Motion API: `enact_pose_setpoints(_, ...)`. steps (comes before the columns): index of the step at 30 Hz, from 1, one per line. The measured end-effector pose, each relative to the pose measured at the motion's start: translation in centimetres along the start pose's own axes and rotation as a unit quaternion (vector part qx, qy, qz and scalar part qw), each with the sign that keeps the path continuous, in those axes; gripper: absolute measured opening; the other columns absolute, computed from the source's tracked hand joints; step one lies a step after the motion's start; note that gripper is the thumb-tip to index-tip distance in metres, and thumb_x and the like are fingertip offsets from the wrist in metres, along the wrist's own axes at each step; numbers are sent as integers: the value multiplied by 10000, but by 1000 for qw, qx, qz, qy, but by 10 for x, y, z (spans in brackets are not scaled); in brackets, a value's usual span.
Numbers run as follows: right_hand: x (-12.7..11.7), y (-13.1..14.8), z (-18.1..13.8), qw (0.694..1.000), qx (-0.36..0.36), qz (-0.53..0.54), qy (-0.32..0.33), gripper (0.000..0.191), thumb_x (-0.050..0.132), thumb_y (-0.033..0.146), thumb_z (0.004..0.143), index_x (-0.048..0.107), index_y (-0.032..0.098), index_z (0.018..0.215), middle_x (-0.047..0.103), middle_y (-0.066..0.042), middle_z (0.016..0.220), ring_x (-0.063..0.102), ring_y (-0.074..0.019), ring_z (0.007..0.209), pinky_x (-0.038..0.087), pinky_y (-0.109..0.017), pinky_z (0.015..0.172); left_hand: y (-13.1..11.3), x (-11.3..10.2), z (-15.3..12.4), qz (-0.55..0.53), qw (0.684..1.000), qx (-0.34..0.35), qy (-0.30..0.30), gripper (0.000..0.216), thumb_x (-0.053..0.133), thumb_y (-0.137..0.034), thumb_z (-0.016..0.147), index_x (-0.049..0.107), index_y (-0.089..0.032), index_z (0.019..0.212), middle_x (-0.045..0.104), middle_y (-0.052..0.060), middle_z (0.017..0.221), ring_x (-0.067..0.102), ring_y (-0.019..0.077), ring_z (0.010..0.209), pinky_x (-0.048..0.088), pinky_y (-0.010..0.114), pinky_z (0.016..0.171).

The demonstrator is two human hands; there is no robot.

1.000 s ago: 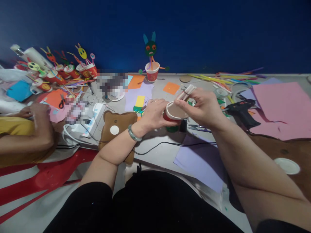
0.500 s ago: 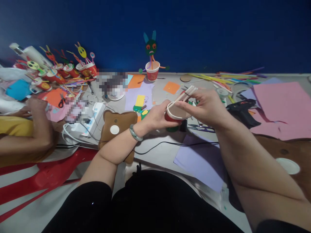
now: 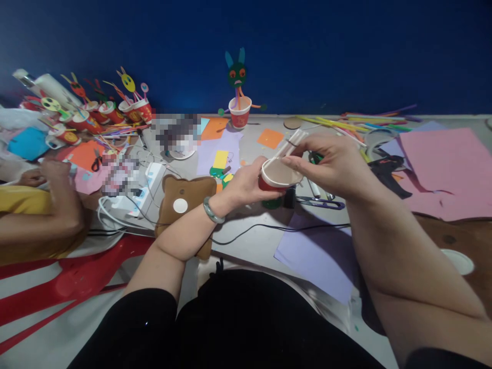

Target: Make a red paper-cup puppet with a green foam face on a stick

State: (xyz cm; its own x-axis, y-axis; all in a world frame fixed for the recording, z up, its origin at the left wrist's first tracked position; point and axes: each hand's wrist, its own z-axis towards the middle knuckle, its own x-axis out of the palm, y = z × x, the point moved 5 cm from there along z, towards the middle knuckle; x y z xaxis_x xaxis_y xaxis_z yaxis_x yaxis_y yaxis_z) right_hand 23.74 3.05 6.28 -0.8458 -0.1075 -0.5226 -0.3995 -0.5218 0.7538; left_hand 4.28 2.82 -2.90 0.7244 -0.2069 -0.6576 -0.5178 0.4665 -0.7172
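My left hand [image 3: 249,184] is wrapped round the side of a red paper cup [image 3: 269,183], which is tilted with its white-rimmed mouth towards me. White, straw-like sticks [image 3: 289,146] lean in the cup and stick out past its far rim. My right hand [image 3: 330,161] is closed at the cup's right side, its thumb over the rim and its fingers against the sticks. The fingertips are partly hidden. Under the cup there is a green round thing [image 3: 272,203], mostly covered. Scissors [image 3: 321,203] lie to the right of it.
A cup with a green paper figure [image 3: 240,113] stands by the blue wall. A black glue gun [image 3: 390,171] and pink paper [image 3: 442,164] lie right. Black cables [image 3: 261,226] cross the table's front near purple paper [image 3: 315,256]. A co-worker's arm [image 3: 63,205] rests at left.
My right hand has shifted slightly, its fingers curling more, and the sticks stand a little further left and higher. The cup's mouth is tipped slightly differently; my left hand keeps its hold.
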Motion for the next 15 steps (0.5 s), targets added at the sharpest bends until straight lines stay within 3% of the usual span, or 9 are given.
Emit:
enact_pose_setpoints(8, -2, 2, 2, 1000, -21, -1, 11, 305, 931, 478, 956, 773, 274, 793, 835, -61, 836, 695, -237, 766, 496, -398, 740, -3, -1, 0, -11, 1000, 14, -9, 712, 1015, -702, 826, 637, -249, 1224, 841, 74, 1130, 862, 312, 1017, 635, 386, 767)
enact_pose_setpoints(15, -3, 6, 0, 1000, -17, 11, -23, 370, 939, 594, 946, 779, 309, 773, 828, -35, 831, 719, -270, 784, 529, -429, 751, -3, -1, -1, -25, 999, 30, -14, 728, 1004, -721, 843, 638, -249, 1260, 844, 78, 1152, 860, 298, 1017, 649, 388, 787)
